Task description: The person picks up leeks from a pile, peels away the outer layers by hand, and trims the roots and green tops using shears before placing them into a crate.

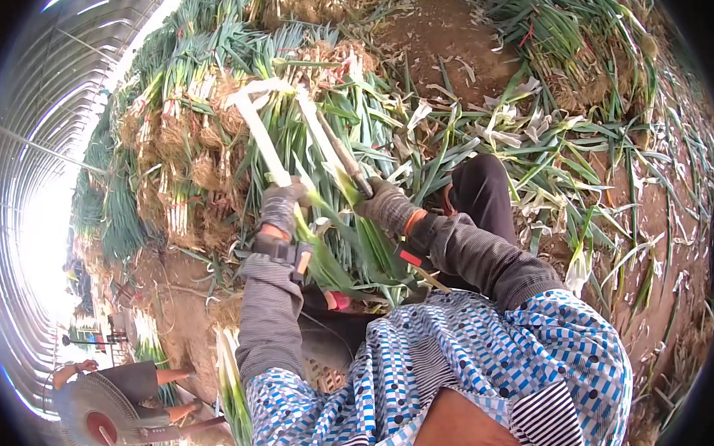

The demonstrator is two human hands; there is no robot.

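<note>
Both hands wear grey knit gloves. My left hand (284, 201) is closed around a leek (258, 137), its white stalk pointing away from me and green leaves trailing toward my lap. Just to its right, my right hand (386, 205) grips a second leek (320, 132), with its leaves (380, 244) hanging below. A slim brown stick-like tool (340, 151) with a dark end runs alongside that stalk into the right hand; what kind of tool it is, I cannot tell. The root ends of both leeks nearly meet over a heap of leeks (277, 126).
Tied leek bundles (184, 141) are stacked at the left and back, with another pile (580, 57) at the back right. Loose leaves and peelings (554, 153) litter the soil floor. A fan (101, 411) and another person (155, 382) are at the lower left, under the arched greenhouse frame (49, 86).
</note>
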